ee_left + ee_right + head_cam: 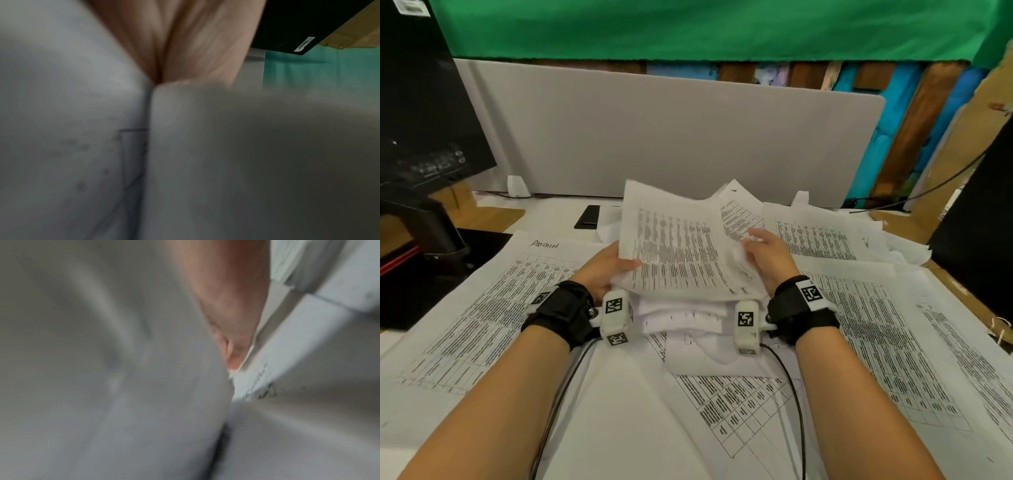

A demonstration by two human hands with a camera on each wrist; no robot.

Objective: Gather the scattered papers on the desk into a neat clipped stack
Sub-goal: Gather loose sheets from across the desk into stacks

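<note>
Stack: loose bundle of white printed paper sheets [681,253], frame centre, raised above the bench [493,212].
Left hand [602,265]: grips bundle's left edge.
Right hand [770,255]: holds bundle's right side.

The one word that can be read is "ADMIN", handwritten in capitals at the top of the large printed sheet [482,291] lying left of centre in the head view. The dense table print on the other papers [681,253] is too small and blurred to read. A white label [304,44] on the black panel, upper right of the left wrist view, is illegible.
</note>
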